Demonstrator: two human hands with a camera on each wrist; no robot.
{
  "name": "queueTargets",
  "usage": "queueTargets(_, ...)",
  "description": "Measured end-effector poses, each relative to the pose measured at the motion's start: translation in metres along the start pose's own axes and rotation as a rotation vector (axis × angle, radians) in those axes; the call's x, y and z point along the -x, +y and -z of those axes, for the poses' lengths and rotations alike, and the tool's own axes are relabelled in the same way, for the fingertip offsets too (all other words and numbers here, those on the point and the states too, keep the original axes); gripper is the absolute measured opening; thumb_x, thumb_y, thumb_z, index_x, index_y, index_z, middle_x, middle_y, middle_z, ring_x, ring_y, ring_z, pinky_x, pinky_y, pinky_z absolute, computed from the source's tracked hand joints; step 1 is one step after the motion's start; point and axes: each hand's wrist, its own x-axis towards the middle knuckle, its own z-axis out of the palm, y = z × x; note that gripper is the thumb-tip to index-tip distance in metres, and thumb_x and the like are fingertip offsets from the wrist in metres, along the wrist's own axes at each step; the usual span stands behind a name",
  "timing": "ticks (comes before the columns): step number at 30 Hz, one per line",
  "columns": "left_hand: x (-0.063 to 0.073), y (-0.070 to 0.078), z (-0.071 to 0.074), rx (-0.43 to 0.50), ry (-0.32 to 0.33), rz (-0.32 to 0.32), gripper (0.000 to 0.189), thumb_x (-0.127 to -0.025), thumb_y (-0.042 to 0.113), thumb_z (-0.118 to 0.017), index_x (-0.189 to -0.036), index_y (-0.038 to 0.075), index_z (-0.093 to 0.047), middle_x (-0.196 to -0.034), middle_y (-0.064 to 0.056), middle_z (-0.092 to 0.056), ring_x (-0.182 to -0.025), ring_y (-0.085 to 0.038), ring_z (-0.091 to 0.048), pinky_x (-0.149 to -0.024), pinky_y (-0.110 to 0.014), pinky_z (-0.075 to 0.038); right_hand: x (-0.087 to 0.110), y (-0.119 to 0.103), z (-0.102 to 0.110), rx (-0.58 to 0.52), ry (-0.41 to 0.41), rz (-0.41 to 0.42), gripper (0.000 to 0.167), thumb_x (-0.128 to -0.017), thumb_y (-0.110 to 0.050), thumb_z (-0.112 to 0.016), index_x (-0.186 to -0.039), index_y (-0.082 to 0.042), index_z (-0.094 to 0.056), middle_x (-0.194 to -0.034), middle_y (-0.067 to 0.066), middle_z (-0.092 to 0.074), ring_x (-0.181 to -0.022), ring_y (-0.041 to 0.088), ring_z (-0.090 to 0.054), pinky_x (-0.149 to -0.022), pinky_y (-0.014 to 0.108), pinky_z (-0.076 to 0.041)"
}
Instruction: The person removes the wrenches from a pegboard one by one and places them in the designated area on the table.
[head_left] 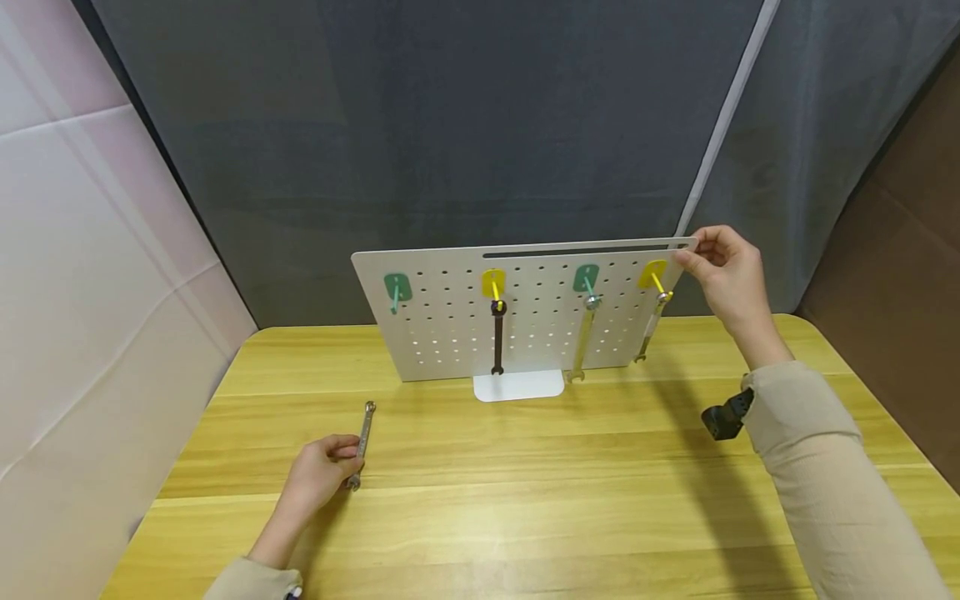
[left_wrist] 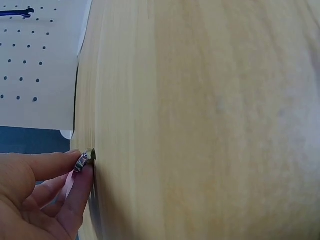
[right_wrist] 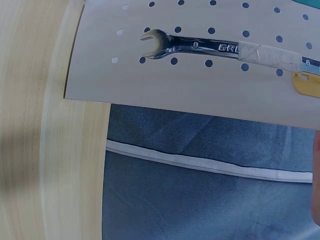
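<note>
Between thumb and fingers, my left hand [head_left: 318, 472] pinches a small silver combination wrench [head_left: 364, 433] low over the wooden table. The left wrist view shows that wrench [left_wrist: 85, 161] nearly end-on at the fingertips. My right hand [head_left: 726, 271] grips the top right corner of a white pegboard [head_left: 450, 325] standing on the table. Wrenches hang from three of its hooks: a dark one [head_left: 498, 337], a brass-toned one [head_left: 582, 337] and a silver one [head_left: 652, 329] with a pale wrapped band. On the far left, a green hook [head_left: 396, 293] carries nothing. Only a sliver of my right hand [right_wrist: 316, 180] shows in the right wrist view.
The pegboard's white foot plate [head_left: 518, 386] juts forward onto the wooden table [head_left: 480, 500]. A dark grey curtain [head_left: 450, 150] rises behind the table's back edge. Pale fabric [head_left: 97, 292] borders the left side and a brown panel [head_left: 892, 267] the right.
</note>
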Motion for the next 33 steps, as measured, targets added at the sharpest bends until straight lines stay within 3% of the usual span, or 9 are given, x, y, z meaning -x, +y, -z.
queueTargets(26, 0.0019, -0.0001, -0.0028, -0.065, 0.073, -0.003, 0.032, -0.087, 0.000, -0.059, -0.116, -0.013, -0.057, -0.101, -0.025, -0.066, -0.070, -0.012, -0.063, -0.058, -0.020, -0.055, 0.0006, 0.0007, 0.0011, -0.090, -0.014, -0.026, 0.018, -0.089, -0.008, -0.065, -0.088, -0.024, -0.056, -0.079, -0.021, -0.053, -0.077, -0.002, -0.050, -0.066, 0.002, -0.045)
queueTargets(33, 0.0040, 0.0077, -0.0047, -0.089, 0.130, -0.010, 0.036, -0.088, 0.002, -0.056, -0.122, -0.010, -0.056, -0.115, -0.028, -0.062, -0.091, -0.031, -0.066, -0.058, -0.022, -0.054, 0.0013, -0.0001, -0.0001, -0.128, -0.004, -0.056, 0.018, -0.088, -0.008, -0.066, -0.088, -0.024, -0.057, -0.078, -0.019, -0.054, -0.077, 0.000, -0.050, -0.068, 0.002, -0.047)
